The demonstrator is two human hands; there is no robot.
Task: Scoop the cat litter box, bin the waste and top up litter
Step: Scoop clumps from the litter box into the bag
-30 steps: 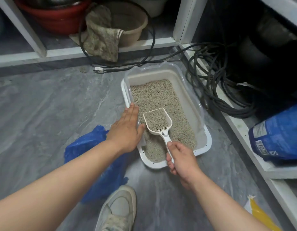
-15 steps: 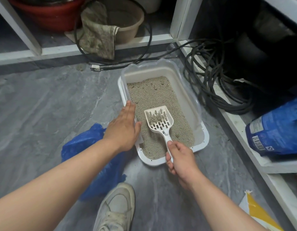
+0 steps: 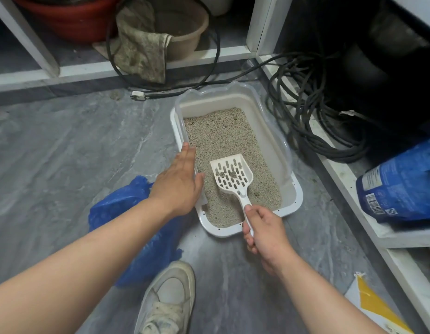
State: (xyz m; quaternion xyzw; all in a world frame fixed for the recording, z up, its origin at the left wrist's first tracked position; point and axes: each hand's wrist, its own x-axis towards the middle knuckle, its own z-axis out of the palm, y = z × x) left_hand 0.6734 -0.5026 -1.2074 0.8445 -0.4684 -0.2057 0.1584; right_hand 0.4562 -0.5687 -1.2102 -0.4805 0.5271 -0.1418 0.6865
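A white litter box (image 3: 296,196) with grey-beige litter (image 3: 223,138) sits on the grey floor. My right hand (image 3: 263,231) grips the handle of a white slotted scoop (image 3: 232,175), held over the litter with a few small clumps left on it. My left hand (image 3: 179,184) lies flat with straight fingers on the box's left rim. A crumpled blue plastic bag (image 3: 127,213) lies on the floor left of the box, partly under my left forearm. A blue litter bag (image 3: 402,186) rests on the low shelf at the right.
Coiled black cables (image 3: 312,116) lie right behind the box. A brown tub with a dirty rag (image 3: 141,44) and a red basin (image 3: 64,18) sit on the back shelf. My white shoe (image 3: 170,297) is at the bottom. A yellow-and-white bag (image 3: 375,307) lies at lower right.
The loose litter has sifted out through the scoop's slots, leaving a few clumps on it. My left hand stays on the rim.
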